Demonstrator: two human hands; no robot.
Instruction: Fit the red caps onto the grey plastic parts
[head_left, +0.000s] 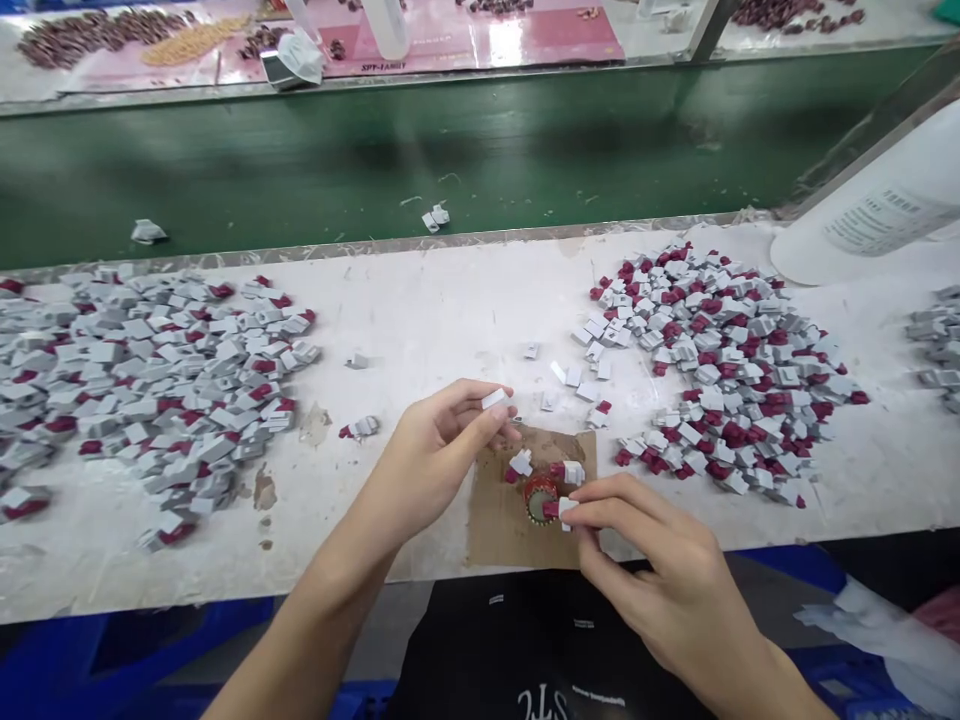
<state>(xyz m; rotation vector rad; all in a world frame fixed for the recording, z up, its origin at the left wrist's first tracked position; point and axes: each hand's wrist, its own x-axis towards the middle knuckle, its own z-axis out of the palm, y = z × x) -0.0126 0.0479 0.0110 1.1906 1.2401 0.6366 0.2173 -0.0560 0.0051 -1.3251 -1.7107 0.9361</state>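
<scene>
Along the left edge of the table (pixel 450 300) we see a broad heap of grey and maroon clips (pixel 150 370), spread flat, with a few strays at its near side and one single clip (pixel 360 428) lying apart toward the middle. Our left hand (pixel 435 455) hovers just left of a brown cardboard patch (pixel 499 520) near the front edge, its thumb and fingers pinched together on a small white piece (pixel 495 398) held up off the surface. On the cardboard sits a small round red cap (pixel 538 497), with two loose clips (pixel 547 468) just behind it. Our right hand (pixel 645 550) rests at the right side of the cardboard, its fingertips closed on a white and maroon clip (pixel 564 508) that touches the rim of the cap. Further right, toward the back, lies a second heap of clips (pixel 720 370), redder in its mix, with loose white pieces scattered between it and the cardboard. At the right back corner a white plastic bottle (pixel 877 215) lies tilted, and a green belt (pixel 375 150) runs behind the table.
</scene>
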